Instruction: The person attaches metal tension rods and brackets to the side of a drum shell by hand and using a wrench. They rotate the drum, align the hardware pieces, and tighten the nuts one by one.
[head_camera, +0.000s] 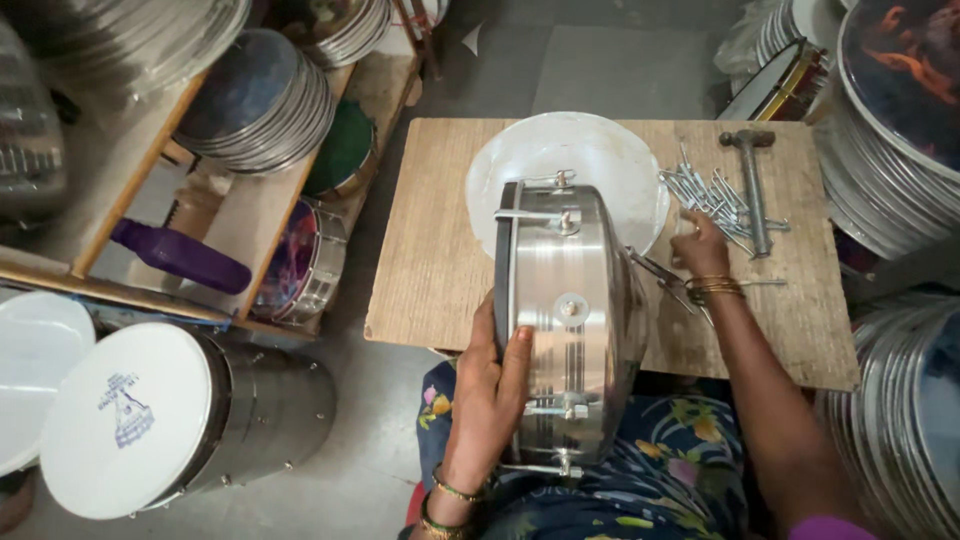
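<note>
Drum (570, 320) on table (430, 250), rods (715, 195) and hammer (752, 185) right.

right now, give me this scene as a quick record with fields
left hand: left hand grips the steel drum shell, which stands on its edge
right hand: right hand reaches into the pile of metal rods
work surface: wooden board
under the shell: white round drum skin
tool: hammer beside the rods
to the left: finished drum on the floor, wooden shelves of stacked hoops
</note>
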